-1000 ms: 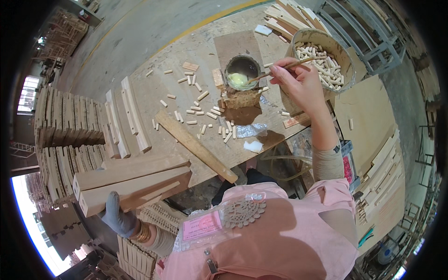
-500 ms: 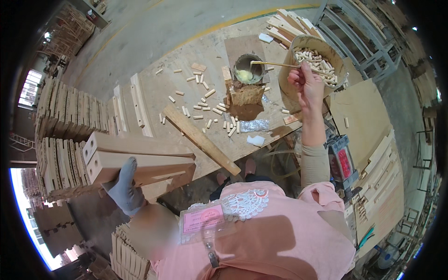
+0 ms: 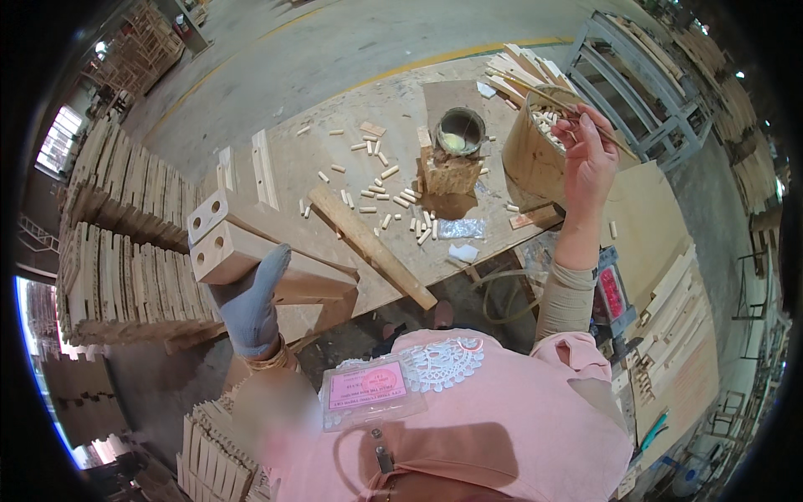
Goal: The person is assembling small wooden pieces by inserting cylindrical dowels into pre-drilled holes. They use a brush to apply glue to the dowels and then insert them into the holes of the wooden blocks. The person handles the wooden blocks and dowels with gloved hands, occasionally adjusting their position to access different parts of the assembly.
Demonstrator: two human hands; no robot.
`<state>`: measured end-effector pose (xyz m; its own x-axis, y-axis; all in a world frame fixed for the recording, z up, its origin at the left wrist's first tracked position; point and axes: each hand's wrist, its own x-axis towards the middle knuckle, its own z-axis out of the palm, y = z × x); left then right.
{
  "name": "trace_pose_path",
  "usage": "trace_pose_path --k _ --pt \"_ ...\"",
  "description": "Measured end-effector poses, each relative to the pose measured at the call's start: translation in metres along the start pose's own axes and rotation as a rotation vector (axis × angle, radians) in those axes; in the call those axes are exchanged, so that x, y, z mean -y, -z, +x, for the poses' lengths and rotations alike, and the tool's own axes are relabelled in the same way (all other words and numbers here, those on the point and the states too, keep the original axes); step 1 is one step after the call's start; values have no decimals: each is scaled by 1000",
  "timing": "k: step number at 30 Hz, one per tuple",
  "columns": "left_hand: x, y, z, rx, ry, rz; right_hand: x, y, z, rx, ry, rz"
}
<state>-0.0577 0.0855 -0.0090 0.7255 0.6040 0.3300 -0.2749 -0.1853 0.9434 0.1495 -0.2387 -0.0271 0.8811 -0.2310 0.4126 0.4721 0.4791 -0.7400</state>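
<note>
The gloved left hand [image 3: 253, 305] has its grip around the lower of two square wooden bars [image 3: 242, 251], with thumb on top; the fingers below are hidden. These bars lie side by side at the near left of the bench [image 3: 355, 105], and their drilled ends point up to the left. The upper bar seems less secured by this grip, so it could slide off if the hand tilts the pair. How much the far ends are supported, I cannot tell.

The bare right hand [image 3: 590, 159] is grasping a thin stick [image 3: 529, 87], pinched between thumb and fingers beside the bucket [image 3: 525, 146]. If the stick carries something wet, which is too small to see, it could drip on the dowels in the bucket, because the stick passes above its opening. A low sweep of the right arm to the left might also knock the metal cup [image 3: 459, 125], since it stands raised on a rough block [image 3: 447, 177]. Loose dowels [image 3: 391, 171] could roll under the bars, and the wooden batten [image 3: 368, 243] could be bumped, because its end reaches over the near edge
</note>
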Motion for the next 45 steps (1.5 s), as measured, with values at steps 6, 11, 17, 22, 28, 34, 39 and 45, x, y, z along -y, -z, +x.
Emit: trace_pose_path --k 6,11,17,22,28,34,39,45 --pt "-1 -3 -1 61 -15 -60 -55 22 -4 -251 -132 -97" --pt "-1 1 0 81 89 -99 -83 27 -23 -213 -305 58" --pt "12 8 4 121 89 -69 -52 -1 -28 12 -37 -9" --pt "2 -2 4 136 84 -120 -23 -13 -10 -276 41 -44" --pt "5 -7 3 186 26 -35 -42 3 -1 -372 -275 120" --pt "0 -15 2 253 -112 -82 -33 0 -1 -104 -172 255" --pt "-8 -22 3 287 -107 -129 26 -54 4 138 203 47" --pt "-8 -30 6 307 -229 -57 85 -137 0 442 237 -34"
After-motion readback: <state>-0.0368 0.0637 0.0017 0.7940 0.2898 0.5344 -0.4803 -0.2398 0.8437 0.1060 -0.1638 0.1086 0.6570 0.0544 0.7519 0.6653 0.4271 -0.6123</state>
